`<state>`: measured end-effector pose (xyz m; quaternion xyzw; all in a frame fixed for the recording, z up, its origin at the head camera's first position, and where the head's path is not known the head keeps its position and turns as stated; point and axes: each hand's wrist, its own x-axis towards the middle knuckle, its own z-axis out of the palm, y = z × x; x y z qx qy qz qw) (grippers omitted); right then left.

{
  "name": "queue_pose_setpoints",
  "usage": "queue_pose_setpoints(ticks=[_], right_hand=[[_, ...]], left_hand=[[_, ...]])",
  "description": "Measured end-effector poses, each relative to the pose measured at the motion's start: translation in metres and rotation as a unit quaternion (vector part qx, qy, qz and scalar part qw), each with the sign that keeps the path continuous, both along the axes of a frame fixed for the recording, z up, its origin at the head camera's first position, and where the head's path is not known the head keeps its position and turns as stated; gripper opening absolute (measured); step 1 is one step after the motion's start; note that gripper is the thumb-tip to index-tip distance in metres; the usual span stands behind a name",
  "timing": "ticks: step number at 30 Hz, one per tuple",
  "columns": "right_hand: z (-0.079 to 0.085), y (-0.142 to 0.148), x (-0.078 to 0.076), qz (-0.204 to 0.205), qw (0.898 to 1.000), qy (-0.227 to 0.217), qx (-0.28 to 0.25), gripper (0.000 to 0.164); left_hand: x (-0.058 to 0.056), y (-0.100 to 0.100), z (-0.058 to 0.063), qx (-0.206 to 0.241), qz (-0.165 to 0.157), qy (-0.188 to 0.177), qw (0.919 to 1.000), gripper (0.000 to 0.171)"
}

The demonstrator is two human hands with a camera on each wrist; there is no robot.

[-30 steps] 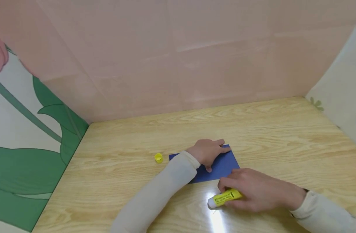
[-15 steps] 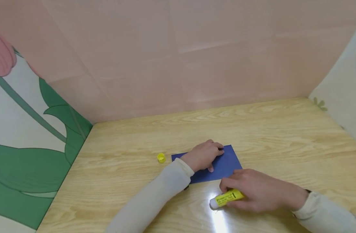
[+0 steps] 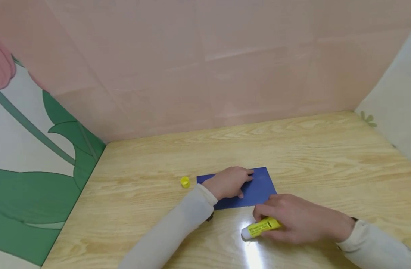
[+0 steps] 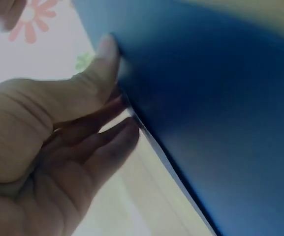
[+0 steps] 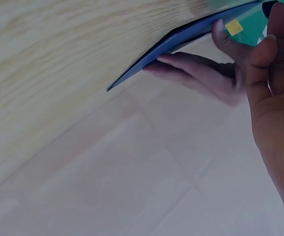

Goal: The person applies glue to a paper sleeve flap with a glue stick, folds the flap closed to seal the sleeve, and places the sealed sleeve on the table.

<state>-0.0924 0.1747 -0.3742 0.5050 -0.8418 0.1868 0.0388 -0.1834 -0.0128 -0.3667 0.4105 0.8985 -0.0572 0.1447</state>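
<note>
My left hand [image 3: 229, 182] lies on a blue sheet of paper [image 3: 260, 188], fingers stretched toward its far edge. In the left wrist view, the thumb of the left hand [image 4: 78, 98] touches the blue paper [image 4: 215, 108], while other fingertips are at its edge. The right hand [image 3: 299, 218] holds a yellow glue stick [image 3: 262, 227] with its white end bare, pointing left, low over the table. Part of that hand [image 5: 279, 103] shows in the right wrist view. A small yellow cap [image 3: 185, 182] sits left of the paper. My left forearm hides the paper's near left part.
The wood-grain table [image 3: 141, 164] ends at a pinkish sheet wall [image 3: 198, 74] behind. A panel with green leaf prints [image 3: 27, 198] stands at the left, and a pale panel [image 3: 400, 93] at the right. A bright reflection lies below the glue stick.
My left hand has slid left and slightly nearer over the paper, uncovering more of its right side. The right hand keeps the glue stick in nearly the same spot.
</note>
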Motion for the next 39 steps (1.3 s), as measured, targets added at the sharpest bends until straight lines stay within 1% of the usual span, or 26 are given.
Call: queue_pose_setpoints(ticks=[2, 3, 4, 6, 8, 10, 11, 14, 17, 20, 22, 25, 27, 30, 33, 37, 39], right_hand=[[0.0, -0.001, 0.0, -0.002, 1.0, -0.002, 0.002, 0.018], [0.0, -0.001, 0.001, -0.005, 1.0, -0.006, 0.003, 0.018], [0.0, -0.001, 0.001, -0.006, 1.0, -0.008, 0.004, 0.018], [0.0, -0.001, 0.0, -0.006, 1.0, -0.006, 0.003, 0.019], [-0.001, -0.001, 0.0, -0.006, 1.0, -0.005, 0.002, 0.019], [-0.001, 0.0, 0.0, -0.003, 1.0, 0.001, -0.003, 0.02], [-0.001, 0.0, -0.001, -0.001, 1.0, 0.004, -0.005, 0.02], [-0.001, -0.001, 0.0, -0.002, 1.0, -0.001, -0.004, 0.021], [0.0, -0.001, 0.0, -0.004, 1.0, -0.003, -0.002, 0.02], [0.0, 0.0, -0.001, -0.005, 1.0, -0.007, 0.003, 0.02], [0.0, 0.0, -0.001, -0.006, 1.0, -0.008, 0.006, 0.019], [0.0, 0.001, -0.002, -0.006, 1.0, -0.014, 0.01, 0.019], [0.0, 0.001, -0.002, -0.01, 1.0, -0.017, 0.012, 0.019], [0.0, 0.001, -0.002, -0.01, 1.0, -0.02, 0.011, 0.018], [0.0, 0.001, -0.001, -0.013, 1.0, -0.024, 0.01, 0.018], [-0.001, 0.001, 0.0, -0.013, 1.0, -0.015, 0.006, 0.019], [-0.001, 0.001, 0.001, -0.011, 1.0, -0.007, 0.002, 0.019]], left_hand=[[0.002, -0.005, 0.001, -0.017, 0.002, -0.006, 0.9998, 0.062], [0.003, -0.006, 0.0, -0.027, 0.0, 0.001, 0.9996, 0.063], [0.004, -0.008, 0.0, -0.031, 0.008, 0.005, 0.9995, 0.063], [0.008, -0.01, -0.001, -0.041, 0.017, 0.031, 0.9985, 0.063], [0.01, -0.011, -0.002, -0.035, 0.024, 0.052, 0.9978, 0.062], [0.011, -0.011, -0.002, -0.012, 0.035, 0.055, 0.9978, 0.06], [0.01, -0.01, -0.001, -0.002, 0.034, 0.057, 0.9978, 0.06], [0.007, -0.011, -0.001, 0.042, 0.036, 0.035, 0.9978, 0.05], [0.003, -0.015, -0.001, 0.066, 0.044, 0.002, 0.9968, 0.041], [-0.002, -0.021, -0.001, 0.077, 0.055, -0.045, 0.9944, 0.041], [-0.004, -0.025, -0.002, 0.082, 0.062, -0.068, 0.9924, 0.043], [-0.007, -0.029, -0.004, 0.089, 0.067, -0.088, 0.9899, 0.038], [-0.007, -0.03, -0.005, 0.096, 0.068, -0.09, 0.989, 0.036], [-0.004, -0.032, -0.004, 0.102, 0.062, -0.079, 0.9898, 0.038], [0.003, -0.037, -0.001, 0.098, 0.056, -0.047, 0.9925, 0.041], [0.012, -0.05, 0.001, 0.083, 0.052, 0.001, 0.9952, 0.035], [0.013, -0.056, 0.001, 0.077, 0.047, 0.011, 0.9959, 0.032]])
